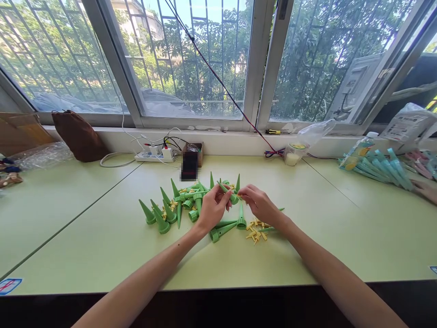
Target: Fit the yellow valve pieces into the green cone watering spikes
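My left hand is closed on a green plastic cone spike, held above the pale green table. My right hand pinches at the spike's wide end; what is between its fingertips is too small to make out. Under and behind both hands lies a heap of several green cone spikes, some upright, some lying flat. A small pile of yellow plastic pieces sits just below my right hand.
A power strip with cables and a dark box stand at the back by the window sill. A brown bag is back left. Packed blue-green spikes and another person's hand are at the right edge.
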The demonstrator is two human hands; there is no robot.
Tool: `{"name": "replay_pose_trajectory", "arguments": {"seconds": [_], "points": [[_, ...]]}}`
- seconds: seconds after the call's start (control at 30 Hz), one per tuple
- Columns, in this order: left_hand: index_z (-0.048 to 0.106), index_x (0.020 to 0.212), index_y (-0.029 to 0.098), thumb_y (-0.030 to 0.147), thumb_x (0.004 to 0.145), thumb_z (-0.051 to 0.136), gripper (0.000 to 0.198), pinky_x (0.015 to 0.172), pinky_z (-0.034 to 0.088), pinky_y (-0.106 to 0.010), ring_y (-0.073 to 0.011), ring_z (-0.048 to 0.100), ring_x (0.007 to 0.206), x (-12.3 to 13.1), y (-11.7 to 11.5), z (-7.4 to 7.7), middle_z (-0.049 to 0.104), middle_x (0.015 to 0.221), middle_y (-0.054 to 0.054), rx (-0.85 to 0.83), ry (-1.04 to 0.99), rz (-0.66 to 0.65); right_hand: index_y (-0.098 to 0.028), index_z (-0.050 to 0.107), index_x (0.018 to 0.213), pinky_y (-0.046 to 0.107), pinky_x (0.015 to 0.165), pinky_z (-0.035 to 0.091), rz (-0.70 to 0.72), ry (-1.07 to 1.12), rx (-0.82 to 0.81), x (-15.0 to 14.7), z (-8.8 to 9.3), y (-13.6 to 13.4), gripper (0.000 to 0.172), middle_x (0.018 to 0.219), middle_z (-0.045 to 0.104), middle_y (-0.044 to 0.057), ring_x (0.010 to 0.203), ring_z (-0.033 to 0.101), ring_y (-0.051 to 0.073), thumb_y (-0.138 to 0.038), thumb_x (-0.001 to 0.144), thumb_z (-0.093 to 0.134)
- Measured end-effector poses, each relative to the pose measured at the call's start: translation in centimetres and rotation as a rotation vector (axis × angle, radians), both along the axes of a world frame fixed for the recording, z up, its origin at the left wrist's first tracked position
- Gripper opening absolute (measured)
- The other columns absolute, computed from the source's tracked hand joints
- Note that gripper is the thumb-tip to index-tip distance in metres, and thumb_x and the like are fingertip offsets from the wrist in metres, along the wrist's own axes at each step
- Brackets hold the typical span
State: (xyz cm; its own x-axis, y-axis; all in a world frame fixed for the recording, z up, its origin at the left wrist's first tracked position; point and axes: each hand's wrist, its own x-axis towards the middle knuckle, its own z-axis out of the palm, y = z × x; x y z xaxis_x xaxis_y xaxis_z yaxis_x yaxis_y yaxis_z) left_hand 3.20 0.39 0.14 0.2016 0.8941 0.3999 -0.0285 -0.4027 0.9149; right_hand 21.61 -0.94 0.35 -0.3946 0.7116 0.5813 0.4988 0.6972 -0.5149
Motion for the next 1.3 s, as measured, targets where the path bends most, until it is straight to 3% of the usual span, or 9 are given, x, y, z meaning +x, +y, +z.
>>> {"name": "replay_pose_trajectory", "arguments": {"seconds": [0.57,0.93,1.3], "points": [[0.056,0.098,0.018,0.039,0.091,0.059,0.023,0.047,0.040,-0.019,-0.0070,0.047,0.049,-0.10,-0.15,-0.36,0.054,0.066,0.004,0.034,0.085,-0.019,-0.018,0.066,0.100,0.029,0.071,0.047,0.072,0.047,0.060,-0.09,-0.69,0.31,0.026,0.087,0.055,0.006,0.074,0.054,0.016,-0.017,0.099,0.040],[0.056,0.097,0.018,0.038,0.090,0.062,0.023,0.044,0.038,-0.018,-0.0059,0.045,0.046,-0.24,-0.01,-0.30,0.051,0.063,0.005,0.013,0.082,-0.069,-0.019,0.066,0.100,0.027,0.069,0.048,0.054,0.097,0.085,-0.08,-0.62,0.27,0.024,0.087,0.056,0.005,0.070,0.054,0.013,-0.013,0.097,0.042],[0.057,0.095,0.018,0.039,0.090,0.061,0.021,0.043,0.037,-0.017,-0.0060,0.046,0.045,-0.31,-0.01,-0.06,0.049,0.059,0.006,0.015,0.108,-0.102,-0.020,0.065,0.099,0.027,0.064,0.047,0.023,0.143,0.056,-0.09,-0.56,0.17,0.018,0.086,0.059,0.004,0.065,0.056,0.013,-0.020,0.099,0.047]]}}
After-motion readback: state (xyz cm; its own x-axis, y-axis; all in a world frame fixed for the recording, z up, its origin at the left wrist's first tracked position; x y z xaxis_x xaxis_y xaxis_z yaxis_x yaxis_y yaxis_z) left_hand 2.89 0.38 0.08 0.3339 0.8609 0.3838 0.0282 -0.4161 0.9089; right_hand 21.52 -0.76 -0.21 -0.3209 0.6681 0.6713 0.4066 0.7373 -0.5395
